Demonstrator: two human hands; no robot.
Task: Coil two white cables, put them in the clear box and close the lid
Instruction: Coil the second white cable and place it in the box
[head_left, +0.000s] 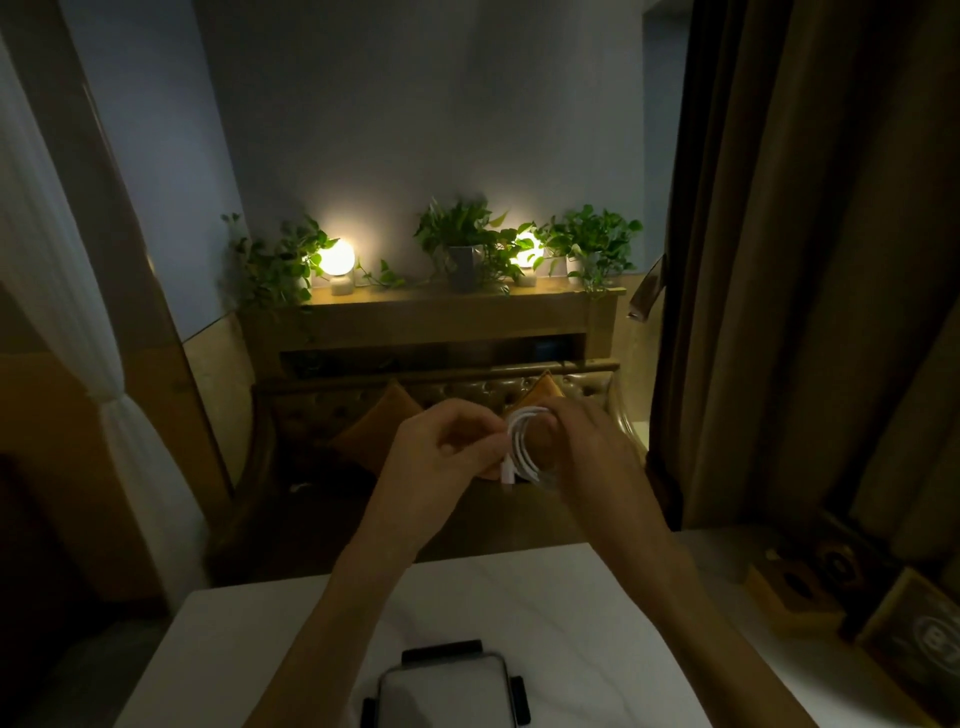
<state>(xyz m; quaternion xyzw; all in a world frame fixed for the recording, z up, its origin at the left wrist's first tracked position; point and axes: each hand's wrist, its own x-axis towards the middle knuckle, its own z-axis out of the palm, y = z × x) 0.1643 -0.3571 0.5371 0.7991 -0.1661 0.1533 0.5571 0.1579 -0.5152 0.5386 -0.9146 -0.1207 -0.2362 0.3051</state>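
Note:
Both hands are raised in front of me, beyond the far edge of the white table (545, 597). A white cable (521, 441) is wound into a small round coil between them. My left hand (447, 441) pinches the coil's left side, where a white plug end hangs down. My right hand (587, 447) wraps around the coil's right side, fingers curled over it. The clear box (447, 691) with black latches sits on the table near the front edge, below my forearms; whether its lid is on cannot be told. A second cable is not visible.
A dark tufted sofa (467, 395) with orange cushions stands behind the table. A shelf (441, 306) above it carries potted plants and two glowing lamps. A brown curtain (805, 260) hangs at right, with wooden boxes (883, 613) on the table's right side.

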